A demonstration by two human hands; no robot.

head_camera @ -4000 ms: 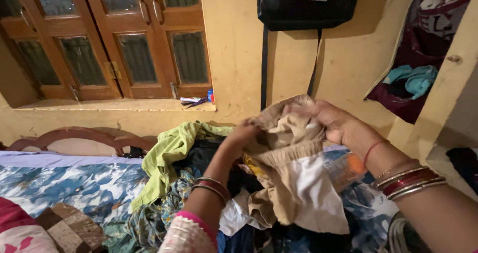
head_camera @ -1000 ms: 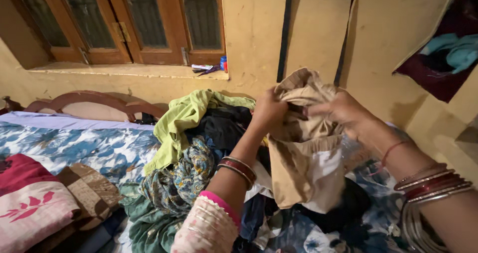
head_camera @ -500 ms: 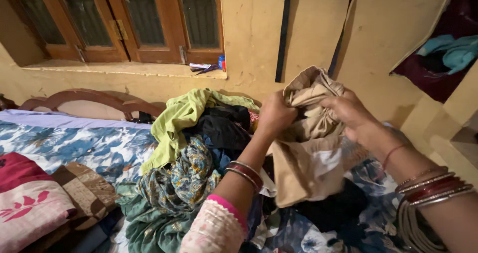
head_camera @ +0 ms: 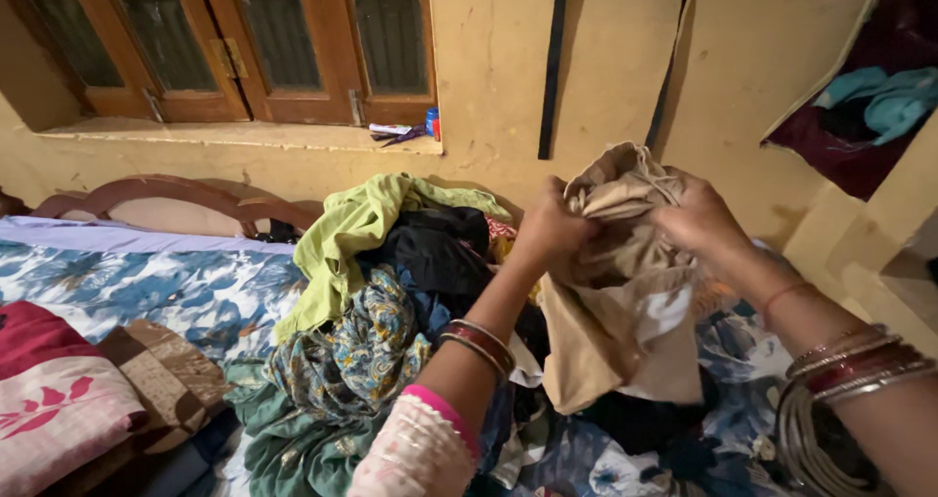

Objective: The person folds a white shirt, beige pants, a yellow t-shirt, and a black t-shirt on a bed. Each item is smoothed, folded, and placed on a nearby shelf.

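- Head view: my left hand (head_camera: 550,231) and right hand (head_camera: 696,216) are both closed on the beige garment (head_camera: 625,292), bunching its upper part between them; the rest hangs down over the clothes pile (head_camera: 391,292).
- Beige garment: held up just above the pile's right side. It looks soft, light and limp, with a white lining patch showing; I judge the gathered top edge the surest place to grip, since loose cloth would slide.
- Left of the garment, in the pile: a lime-green cloth (head_camera: 352,233), a black one (head_camera: 435,248), a blue patterned one (head_camera: 366,345).
- Pile rests on the bed (head_camera: 147,287) with its blue floral sheet.
- Behind the pile, on the window sill (head_camera: 234,137): a small blue container (head_camera: 432,122), markings unreadable.
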